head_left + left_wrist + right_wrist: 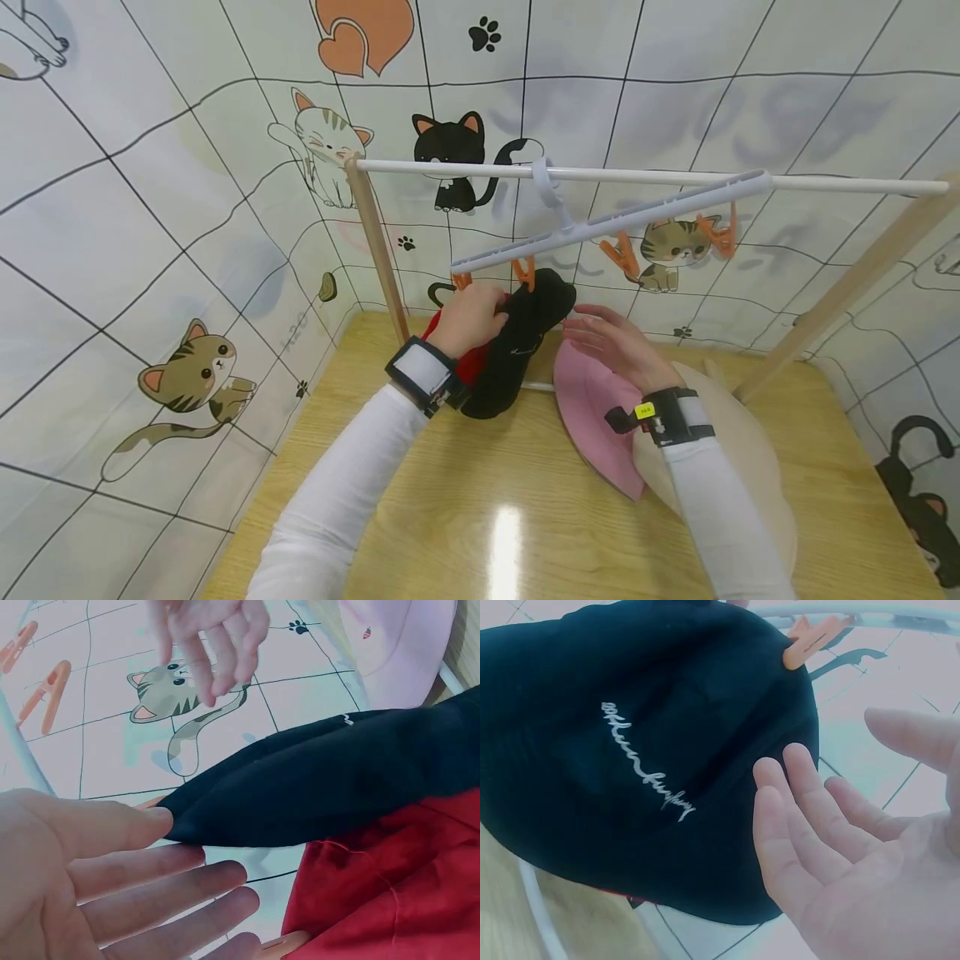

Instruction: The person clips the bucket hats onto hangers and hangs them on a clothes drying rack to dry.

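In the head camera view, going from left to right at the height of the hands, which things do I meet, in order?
Wooden post → left hand → black cap → right hand → cream hat → slanted wooden post.

Black cap (630,750) is matt cloth with stitched lettering, red one (390,892) also soft fabric. Hanger (600,223) looks like smooth white plastic with orange plastic clips (525,271). Tabletop (480,500) is glossy wood grain, probably laminate.

hats: 4 (black (525,342), red (468,362), pink (592,425), beige (738,467)) | orange clips (525,272): 4 | hanger (607,221): 1 | hands: 2
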{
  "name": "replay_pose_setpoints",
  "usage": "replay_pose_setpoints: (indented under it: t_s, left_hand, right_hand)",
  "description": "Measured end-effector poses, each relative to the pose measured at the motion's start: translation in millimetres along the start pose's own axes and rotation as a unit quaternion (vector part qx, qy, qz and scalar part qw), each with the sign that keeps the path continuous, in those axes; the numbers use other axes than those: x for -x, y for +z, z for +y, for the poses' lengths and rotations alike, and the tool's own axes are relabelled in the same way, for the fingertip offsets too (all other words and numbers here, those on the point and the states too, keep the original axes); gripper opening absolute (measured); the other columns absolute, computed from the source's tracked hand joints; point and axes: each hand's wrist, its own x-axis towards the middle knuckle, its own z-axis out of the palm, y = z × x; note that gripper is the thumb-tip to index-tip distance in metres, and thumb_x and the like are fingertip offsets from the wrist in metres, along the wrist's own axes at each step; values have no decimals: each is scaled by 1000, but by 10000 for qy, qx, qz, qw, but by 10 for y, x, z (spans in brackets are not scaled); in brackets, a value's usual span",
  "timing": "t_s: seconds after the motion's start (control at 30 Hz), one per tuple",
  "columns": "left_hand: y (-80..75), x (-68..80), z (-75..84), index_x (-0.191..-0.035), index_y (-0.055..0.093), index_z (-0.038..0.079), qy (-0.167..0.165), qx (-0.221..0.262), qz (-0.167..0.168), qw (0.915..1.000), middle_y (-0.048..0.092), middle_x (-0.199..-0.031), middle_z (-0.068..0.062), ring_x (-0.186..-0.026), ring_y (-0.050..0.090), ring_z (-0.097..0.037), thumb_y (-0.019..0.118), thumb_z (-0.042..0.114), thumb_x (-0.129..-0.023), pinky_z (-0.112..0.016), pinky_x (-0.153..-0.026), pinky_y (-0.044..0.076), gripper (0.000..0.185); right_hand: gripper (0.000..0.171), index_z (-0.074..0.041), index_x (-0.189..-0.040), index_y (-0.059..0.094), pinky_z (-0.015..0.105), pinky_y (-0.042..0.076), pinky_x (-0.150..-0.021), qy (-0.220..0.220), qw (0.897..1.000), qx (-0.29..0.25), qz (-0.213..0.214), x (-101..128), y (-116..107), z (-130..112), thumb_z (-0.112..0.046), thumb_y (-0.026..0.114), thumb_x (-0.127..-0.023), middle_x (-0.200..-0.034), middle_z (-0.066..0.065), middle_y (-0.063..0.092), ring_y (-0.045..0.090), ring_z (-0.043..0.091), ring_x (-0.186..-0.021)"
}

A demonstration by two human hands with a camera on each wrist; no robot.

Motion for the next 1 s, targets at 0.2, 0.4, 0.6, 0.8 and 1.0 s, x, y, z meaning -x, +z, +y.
replay_pose_setpoints:
  t_s: [0.2,0.4,0.6,0.8,1.0]
  left_hand:
    - [-54,25,48,-99,68,2,195,182,130,9996,64,-83,-9,-73,57,-22,65,13,-92,-29,-62,48,14]
    - [-114,62,130,-95,68,3,346,137,229,9990,61,-74,-6,-67,55,-20,64,13,-93,-28,-56,45,11]
    - [-146,108,195,-92,67,3,335,260,316,9986,60,-72,-5,-66,55,-20,65,11,-91,-28,-56,45,9]
    - [-104,108,214,-95,69,2,440,281,281,9982,65,-80,-7,-69,56,-20,65,11,-91,-28,-58,48,11]
    - [-56,127,216,-105,70,1,351,389,-24,9986,68,-82,-7,-61,58,-18,67,13,-90,-26,-56,49,19]
  right_hand:
    - [31,-12,-132,43,34,41,-100,29,10000,20,35,77,-111,66,-16,49,-102,-127,9,59,56,21,-118]
    - [33,-8,-135,39,31,42,-99,-164,9995,171,-226,156,-252,130,-16,45,-104,-123,3,61,56,18,-116]
    - [33,-11,-134,40,33,40,-101,-83,9981,578,-220,232,-381,142,-21,47,-103,-125,0,59,55,17,-118]
    - [38,-11,-137,38,45,31,-107,108,9954,949,-83,313,-496,144,-23,48,-103,-127,1,57,54,17,-119]
    - [45,-3,-140,36,42,38,-104,244,9789,2019,-212,387,-630,249,-22,51,-101,-133,17,52,50,32,-123]
